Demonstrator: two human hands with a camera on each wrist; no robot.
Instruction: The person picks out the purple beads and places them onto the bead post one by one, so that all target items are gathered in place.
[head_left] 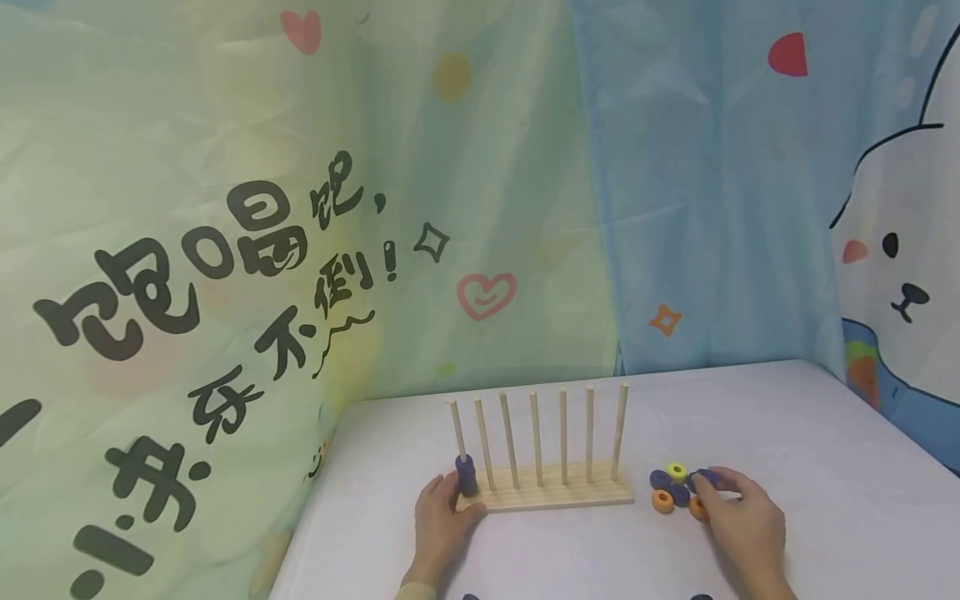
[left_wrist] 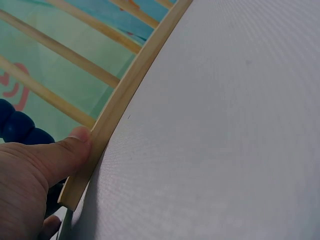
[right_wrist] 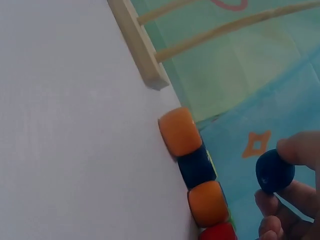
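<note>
Left hand point(head_left: 442, 518) braces left end of wooden peg rack point(head_left: 551, 493), thumb pressed flat on base edge, steadying it on white desk point(head_left: 825, 467). Right hand point(head_left: 738, 517) pinches dark blue ring bead point(right_wrist: 274, 171) just above loose bead cluster point(head_left: 675, 487) right of rack. Stacked blue beads point(head_left: 467, 475) sit on leftmost peg.

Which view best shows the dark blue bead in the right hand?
The right wrist view: the dark blue bead shows large, pinched between fingertips above the white table. The head view shows it small at the right hand. The left wrist view misses it.
</note>
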